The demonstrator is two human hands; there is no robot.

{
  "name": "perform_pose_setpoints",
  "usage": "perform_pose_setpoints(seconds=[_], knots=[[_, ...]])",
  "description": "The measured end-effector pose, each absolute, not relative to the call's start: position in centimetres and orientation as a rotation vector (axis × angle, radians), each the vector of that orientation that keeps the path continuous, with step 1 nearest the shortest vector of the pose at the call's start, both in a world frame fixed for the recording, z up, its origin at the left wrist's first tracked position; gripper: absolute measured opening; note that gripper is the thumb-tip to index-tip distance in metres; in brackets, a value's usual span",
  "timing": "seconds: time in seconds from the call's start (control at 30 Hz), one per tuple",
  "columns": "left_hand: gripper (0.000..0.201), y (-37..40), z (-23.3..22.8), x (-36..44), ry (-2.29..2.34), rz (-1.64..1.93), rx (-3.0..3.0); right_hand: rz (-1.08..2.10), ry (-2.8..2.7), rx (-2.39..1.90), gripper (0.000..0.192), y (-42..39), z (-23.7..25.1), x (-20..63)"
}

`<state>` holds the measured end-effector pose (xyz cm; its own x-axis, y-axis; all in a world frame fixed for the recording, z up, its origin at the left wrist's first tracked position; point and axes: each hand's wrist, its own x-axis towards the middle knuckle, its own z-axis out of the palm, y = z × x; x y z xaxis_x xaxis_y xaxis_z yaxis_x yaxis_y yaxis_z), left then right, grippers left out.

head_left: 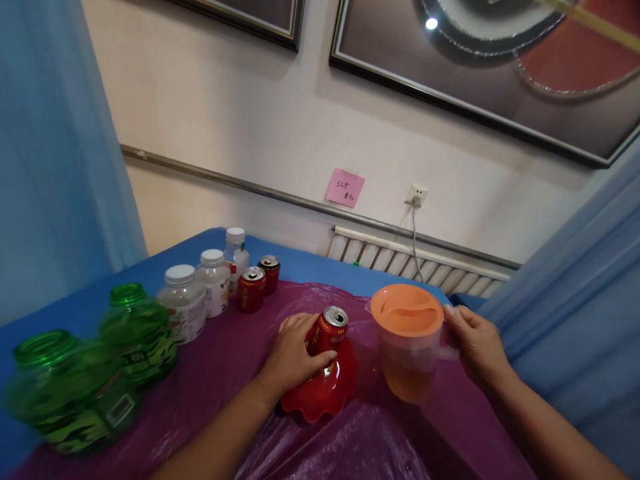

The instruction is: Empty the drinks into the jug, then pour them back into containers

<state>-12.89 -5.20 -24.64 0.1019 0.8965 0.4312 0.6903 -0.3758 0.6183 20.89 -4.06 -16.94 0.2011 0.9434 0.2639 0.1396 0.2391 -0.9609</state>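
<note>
My left hand (295, 357) wraps the red drink can (334, 329) at the scalloped red dish (320, 403); beside it, my right hand (481, 345) grips the orange-lidded pitcher (404, 357). Seemingly I'm lining up a pour, which calls for careful tilting.

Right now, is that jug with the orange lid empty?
Not empty, partly full: yellowish liquid shows low down through the see-through wall of the jug, with a paler part between it and the orange lid.

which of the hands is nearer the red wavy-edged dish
Left. The left hand is right by the red dish, around a red can; the right hand is farther off, at the pitcher's handle.
</note>
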Motion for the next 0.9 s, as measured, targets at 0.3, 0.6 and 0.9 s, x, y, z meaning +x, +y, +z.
perform_pose_setpoints(seconds=[0.3, 0.6, 0.9], knots=[[0.067, -5.7, -24.4, -12.8, 1.574, 1.054, 2.141, 0.683, -1.520, -1.382, 0.059, -4.7, -13.3, 20.5], [0.077, -6.1, -24.5, -12.6, 1.545, 1.002, 2.133, 0.699, -1.577, -1.483, 0.054, -4.8, -12.2, 19.5], [0.073, -6.4, -24.3, -12.5, 1.514, 1.021, 2.135, 0.634, -1.669, -1.477, 0.055, -4.7, -11.9, 18.7]])
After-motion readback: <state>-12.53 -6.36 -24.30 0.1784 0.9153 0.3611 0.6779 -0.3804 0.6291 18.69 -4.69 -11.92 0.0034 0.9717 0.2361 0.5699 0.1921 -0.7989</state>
